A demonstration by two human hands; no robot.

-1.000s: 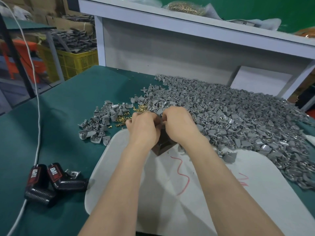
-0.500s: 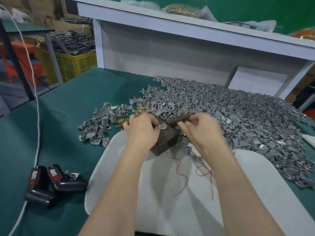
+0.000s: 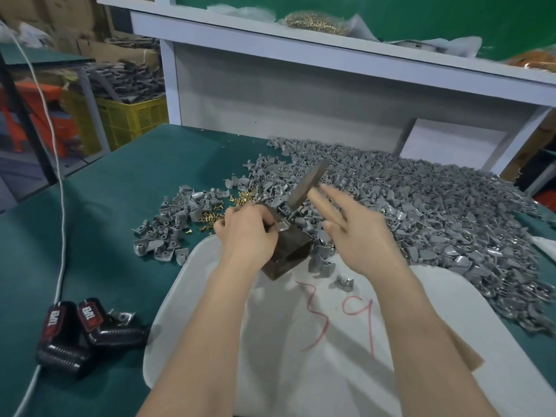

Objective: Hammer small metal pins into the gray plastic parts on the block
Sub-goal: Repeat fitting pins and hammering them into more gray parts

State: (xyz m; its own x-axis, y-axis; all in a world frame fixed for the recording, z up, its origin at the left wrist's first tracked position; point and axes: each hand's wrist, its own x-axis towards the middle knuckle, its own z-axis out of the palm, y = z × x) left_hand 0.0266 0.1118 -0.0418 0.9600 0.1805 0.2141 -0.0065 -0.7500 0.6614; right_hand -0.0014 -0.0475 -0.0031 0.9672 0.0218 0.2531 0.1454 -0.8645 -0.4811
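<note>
Fingers of the left hand (image 3: 246,234) are curled, and I see them pinch a gray part (image 3: 282,228) down on top of the dark block (image 3: 290,251). The block sits right under that hand, at the far edge of a white board (image 3: 301,365). The right hand (image 3: 358,236) is in the air just to the right of the block, and it holds a hammer (image 3: 307,185). Two of its fingers stick out straight, and I cannot see how the others wrap the wooden handle. The hammer head is above the block and not touching it. Little gold pins (image 3: 210,216) lie just to the left of the left hand, mixed in with a small heap (image 3: 168,227) of gray parts. A big heap (image 3: 436,212) of the same parts spreads out behind and to the right of the right hand. One loose part (image 3: 344,281) lies on the board just below the right hand, next to some red marks (image 3: 331,314). Far to the left of the left arm, two black and red tools (image 3: 84,329) lie on the green table (image 3: 120,191) beside a white cord (image 3: 61,194).
</note>
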